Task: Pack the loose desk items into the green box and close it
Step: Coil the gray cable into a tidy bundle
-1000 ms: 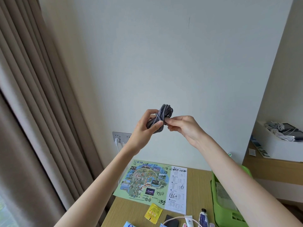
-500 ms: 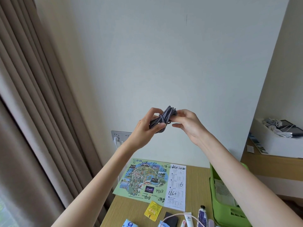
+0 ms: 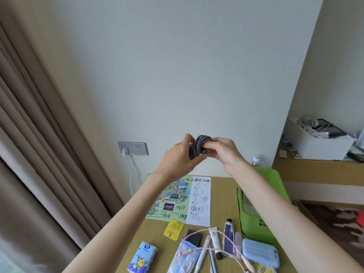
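Left hand (image 3: 178, 156), right hand (image 3: 223, 149) fingers both clamped on coiled grey cable (image 3: 199, 145)

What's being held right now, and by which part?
A coiled grey cable: the left hand grips the bundle's left side, the right hand pinches its right side.
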